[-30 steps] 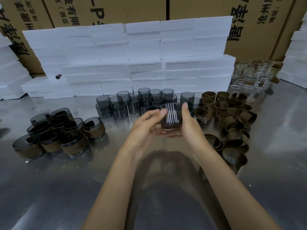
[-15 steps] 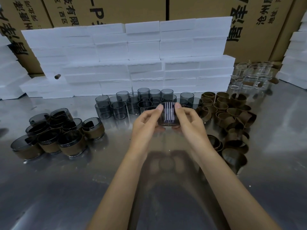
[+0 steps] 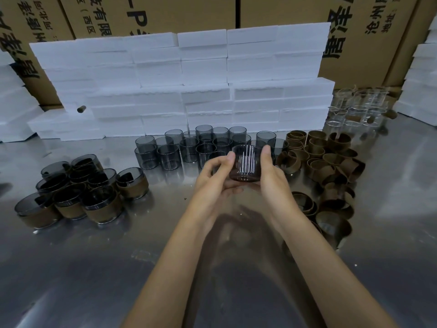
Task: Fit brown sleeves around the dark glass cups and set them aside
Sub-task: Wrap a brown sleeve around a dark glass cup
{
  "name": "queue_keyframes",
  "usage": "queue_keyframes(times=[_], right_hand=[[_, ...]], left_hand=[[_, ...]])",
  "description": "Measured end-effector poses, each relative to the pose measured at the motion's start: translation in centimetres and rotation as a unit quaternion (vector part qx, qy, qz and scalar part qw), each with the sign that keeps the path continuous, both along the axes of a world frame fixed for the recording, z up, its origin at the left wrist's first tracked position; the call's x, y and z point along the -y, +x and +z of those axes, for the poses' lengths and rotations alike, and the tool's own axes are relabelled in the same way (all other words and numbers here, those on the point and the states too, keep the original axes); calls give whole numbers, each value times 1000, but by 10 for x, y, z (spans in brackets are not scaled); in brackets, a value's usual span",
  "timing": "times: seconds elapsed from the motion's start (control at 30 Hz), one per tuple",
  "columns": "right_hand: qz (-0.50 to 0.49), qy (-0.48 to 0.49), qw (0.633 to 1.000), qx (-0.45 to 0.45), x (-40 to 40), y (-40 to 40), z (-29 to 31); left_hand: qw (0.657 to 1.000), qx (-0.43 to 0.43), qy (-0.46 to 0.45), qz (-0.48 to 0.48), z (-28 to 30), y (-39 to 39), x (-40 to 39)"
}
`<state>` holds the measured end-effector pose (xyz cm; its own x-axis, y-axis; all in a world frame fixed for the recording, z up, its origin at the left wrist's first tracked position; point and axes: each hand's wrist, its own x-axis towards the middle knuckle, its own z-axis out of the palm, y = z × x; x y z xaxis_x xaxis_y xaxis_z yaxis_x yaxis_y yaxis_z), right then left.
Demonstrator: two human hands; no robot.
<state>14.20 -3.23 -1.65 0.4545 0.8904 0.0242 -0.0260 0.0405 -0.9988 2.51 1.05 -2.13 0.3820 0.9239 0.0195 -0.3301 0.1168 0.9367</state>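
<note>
Both hands hold one dark glass cup [image 3: 246,163] above metal table [image 3: 94,268].
L hand [image 3: 212,183] cradles base w/ curled fingers; R hand [image 3: 272,176] grips side (cup upright, sleeve not discernible).

A shiny metal surface [image 3: 71,268] fills the lower view and mirrors pale patches of light from above. Along its far edge stands a wall of stacked white foam blocks [image 3: 184,86], with more foam stacks at the far left edge [image 3: 11,110] and at the far right edge [image 3: 421,86]. Behind the foam rise large brown cardboard cartons [image 3: 189,13] printed with black characters, closing off the whole background.
</note>
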Motion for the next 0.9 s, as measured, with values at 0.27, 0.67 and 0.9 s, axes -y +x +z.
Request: queue_keyframes(times=[0.27,0.67,0.9], right_hand=[[-57,78,995,27,5,1,3],[66,10,998,-1,4,-11,-5],[35,12,997,65,0,-13,-4]], left_hand=[[998,23,-3,58,-6,-2,-6],[998,-33,38,-47,-4,5,4],[997,-25,21,76,-7,6,-2]])
